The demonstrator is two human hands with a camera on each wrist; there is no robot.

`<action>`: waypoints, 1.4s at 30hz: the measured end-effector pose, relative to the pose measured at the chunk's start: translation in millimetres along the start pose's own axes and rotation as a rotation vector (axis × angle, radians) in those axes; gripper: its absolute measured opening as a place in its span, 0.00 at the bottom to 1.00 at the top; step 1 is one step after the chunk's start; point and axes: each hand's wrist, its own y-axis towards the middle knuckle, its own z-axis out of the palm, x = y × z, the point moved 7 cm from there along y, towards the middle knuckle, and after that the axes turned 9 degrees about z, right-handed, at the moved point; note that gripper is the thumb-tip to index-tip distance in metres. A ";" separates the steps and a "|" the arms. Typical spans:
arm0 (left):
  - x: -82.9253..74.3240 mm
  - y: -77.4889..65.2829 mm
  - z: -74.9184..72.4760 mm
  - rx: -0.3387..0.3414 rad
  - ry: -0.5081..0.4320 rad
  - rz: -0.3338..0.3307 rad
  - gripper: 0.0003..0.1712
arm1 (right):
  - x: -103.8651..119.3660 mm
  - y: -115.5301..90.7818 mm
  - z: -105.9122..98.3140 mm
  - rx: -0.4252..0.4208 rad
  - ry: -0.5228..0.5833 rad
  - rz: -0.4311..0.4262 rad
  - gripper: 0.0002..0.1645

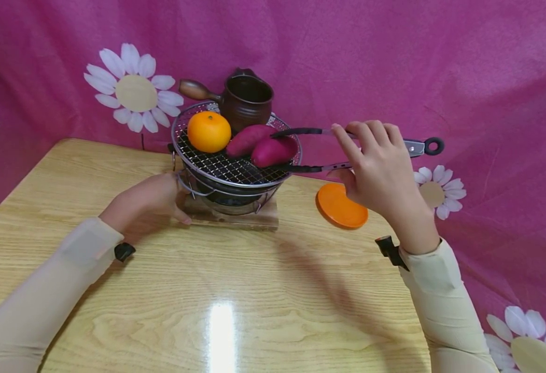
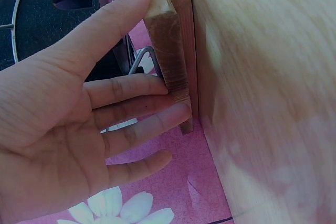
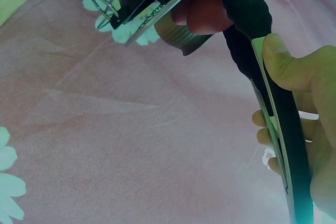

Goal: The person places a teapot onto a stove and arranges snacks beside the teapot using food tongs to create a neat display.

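My right hand [image 1: 379,168] grips a pair of tongs [image 1: 416,148] with black tips, thumb on one arm and fingers on the other. The tips lie on either side of a purple sweet potato [image 1: 274,152] at the right of a round wire grill [image 1: 219,168]. Against it lies a second sweet potato [image 1: 249,141]. My left hand [image 2: 68,124] rests at the left end of the wooden board [image 2: 165,40] under the stove [image 2: 50,19]. In the left wrist view its thumb touches the board's edge, and the fairly straight fingers lie against its end.
An orange [image 1: 209,131] sits on the grill's left side. Behind it stands a brown pot [image 1: 247,111] with a wooden side handle. An orange plate [image 1: 343,206] lies on the wooden table [image 1: 161,311], right of the stove. A pink flowered cloth [image 1: 371,62] hangs behind.
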 end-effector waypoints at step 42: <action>1.2 -0.2 0.6 -0.001 -0.012 0.009 0.46 | 11.7 3.4 10.0 -0.026 0.032 -0.018 0.37</action>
